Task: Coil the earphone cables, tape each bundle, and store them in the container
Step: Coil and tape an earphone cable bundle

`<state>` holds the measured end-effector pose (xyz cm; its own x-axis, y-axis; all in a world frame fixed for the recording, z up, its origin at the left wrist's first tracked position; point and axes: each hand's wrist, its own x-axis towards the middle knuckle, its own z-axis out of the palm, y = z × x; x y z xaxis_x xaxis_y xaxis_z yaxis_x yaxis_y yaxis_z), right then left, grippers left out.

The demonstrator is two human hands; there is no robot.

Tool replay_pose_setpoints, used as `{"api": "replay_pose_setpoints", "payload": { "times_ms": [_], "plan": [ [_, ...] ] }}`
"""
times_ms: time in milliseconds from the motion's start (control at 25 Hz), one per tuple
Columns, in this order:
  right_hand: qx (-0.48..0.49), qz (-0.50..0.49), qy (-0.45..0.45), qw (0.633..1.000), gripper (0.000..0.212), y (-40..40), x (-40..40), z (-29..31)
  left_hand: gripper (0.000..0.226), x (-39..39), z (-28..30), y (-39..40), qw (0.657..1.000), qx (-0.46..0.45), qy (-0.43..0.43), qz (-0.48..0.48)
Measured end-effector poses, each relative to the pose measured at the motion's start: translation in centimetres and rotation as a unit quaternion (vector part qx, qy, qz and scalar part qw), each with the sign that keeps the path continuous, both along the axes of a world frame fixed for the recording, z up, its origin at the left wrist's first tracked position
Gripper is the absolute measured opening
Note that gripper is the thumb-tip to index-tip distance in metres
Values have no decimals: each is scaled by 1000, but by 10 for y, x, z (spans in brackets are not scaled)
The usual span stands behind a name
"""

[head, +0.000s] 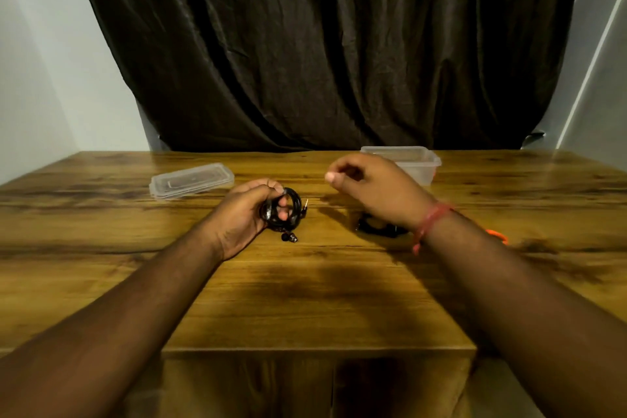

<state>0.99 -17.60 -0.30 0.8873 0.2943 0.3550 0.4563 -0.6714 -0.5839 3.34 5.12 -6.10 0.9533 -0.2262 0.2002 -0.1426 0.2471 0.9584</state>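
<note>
My left hand (244, 214) grips a coiled black earphone cable (286, 212) just above the wooden table (305, 299); the plug sticks out to the right and the earbuds hang below the coil. My right hand (373, 190) hovers to the right with fingers curled and the thumb against them; whether it pinches anything I cannot tell. A second black earphone bundle (376, 227) lies on the table under my right wrist, partly hidden. The clear plastic container (424, 163) stands open behind my right hand.
The container's clear lid (191, 180) lies flat at the back left. An orange object (498, 236) peeks out behind my right forearm. A dark curtain (322, 44) hangs behind the table. The table's front edge is near me.
</note>
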Motion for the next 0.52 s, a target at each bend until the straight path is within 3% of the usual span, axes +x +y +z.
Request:
{"api": "replay_pose_setpoints", "payload": {
  "times_ms": [120,280,520],
  "plan": [
    [36,91,48,994,18,30,24,-12,7,-5,3,-8,1000,-11,-11,-19],
    [136,138,36,980,10,32,38,-17,7,-5,13,-8,999,-6,-32,-39],
    [141,169,26,975,16,50,43,-22,11,-1,12,0,998,20,-56,31]
  ]
}}
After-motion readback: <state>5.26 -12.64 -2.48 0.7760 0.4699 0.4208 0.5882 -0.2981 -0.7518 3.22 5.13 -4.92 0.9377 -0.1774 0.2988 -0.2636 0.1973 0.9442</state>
